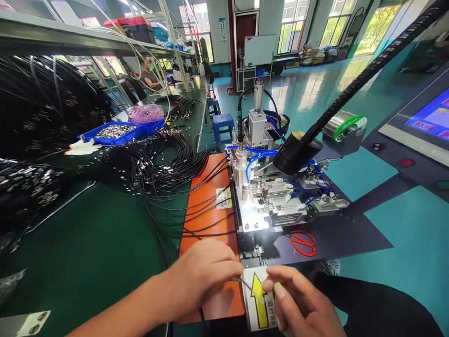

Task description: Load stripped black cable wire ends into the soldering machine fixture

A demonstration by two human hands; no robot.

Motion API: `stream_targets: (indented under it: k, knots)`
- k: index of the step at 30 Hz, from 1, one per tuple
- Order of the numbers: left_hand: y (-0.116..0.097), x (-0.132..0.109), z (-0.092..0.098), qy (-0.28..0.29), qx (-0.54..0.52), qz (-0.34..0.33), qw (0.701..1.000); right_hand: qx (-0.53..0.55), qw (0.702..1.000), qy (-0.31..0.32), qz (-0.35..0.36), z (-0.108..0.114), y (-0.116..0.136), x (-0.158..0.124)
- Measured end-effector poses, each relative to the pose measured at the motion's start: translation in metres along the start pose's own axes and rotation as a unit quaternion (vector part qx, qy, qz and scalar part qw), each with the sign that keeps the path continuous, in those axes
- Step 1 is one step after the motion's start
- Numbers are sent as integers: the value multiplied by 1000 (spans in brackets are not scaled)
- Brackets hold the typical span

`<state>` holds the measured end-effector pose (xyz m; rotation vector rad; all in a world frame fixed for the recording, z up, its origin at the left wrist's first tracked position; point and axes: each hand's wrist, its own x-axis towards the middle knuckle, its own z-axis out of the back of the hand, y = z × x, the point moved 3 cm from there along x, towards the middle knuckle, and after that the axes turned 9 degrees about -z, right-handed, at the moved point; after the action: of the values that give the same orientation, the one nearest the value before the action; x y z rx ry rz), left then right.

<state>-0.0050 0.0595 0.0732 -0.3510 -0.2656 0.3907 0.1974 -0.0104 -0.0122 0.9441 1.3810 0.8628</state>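
My left hand (206, 269) is closed over the orange plate (210, 180), gripping a thin black cable (246, 283). A short end of the cable sticks out past the fingertips toward the right. My right hand (303, 304) faces it, thumb and fingers pinched together; whatever sits between them is too small to make out. Beneath both hands is a white label with a yellow arrow (261, 309). Just beyond, several black cables cross the orange plate into a metal machine (252, 206) with blue air tubes.
Bundled black cables (161, 164) lie on the green table (105, 243) at left. Behind them is a blue tray of small metal parts (114, 132). Red-handled scissors (303, 244), a solder wire spool (345, 125) and a screen (430, 114) are at right. A person (150, 77) sits far back.
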Motion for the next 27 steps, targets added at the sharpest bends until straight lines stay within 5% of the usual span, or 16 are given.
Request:
stream_targets:
  k: [4,8,15,27]
  knots:
    - [-5,22,-43,-44,44,-36,997,-53,998,-34,-16,25,0,9]
    - [-4,32,-62,-88,71,-35,993,-53,993,-105,1,34,-3,12]
    - [2,37,-65,-178,32,-2,984,-161,973,-143,87,34,-2,12]
    - [5,37,-66,-176,35,12,984,-243,942,-148,176,31,8,16]
